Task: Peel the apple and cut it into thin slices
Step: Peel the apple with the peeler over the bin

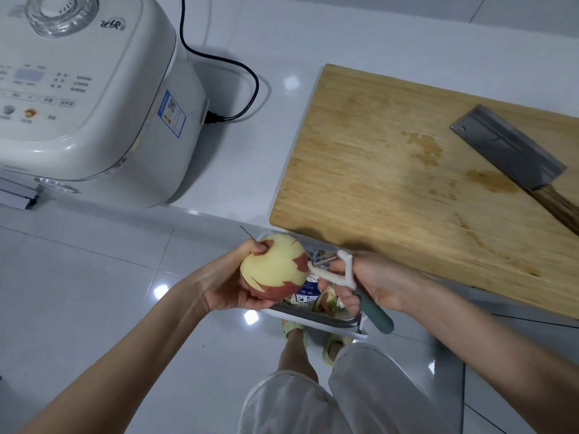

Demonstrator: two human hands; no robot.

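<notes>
Bright, even overhead light. Small white glare spots sit on the glossy floor (pixel 94 277) left of and below the left grip (pixel 230 278), another on the counter (pixel 250 167) well above it. Wide-angle distortion bends the edges; detail is slightly soft.

This is a home kitchen. A smooth white countertop (pixel 250 158) carries a cream plastic electric cooker (pixel 109 120) with a button panel at far left, a black power cord (pixel 250 76) plugged into its side. At right, a rectangular pale wooden cutting board (pixel 391 189) bears a steel cleaver (pixel 507 151) with a brown wooden handle. Glossy white floor tiles (pixel 94 292) lie near.
</notes>
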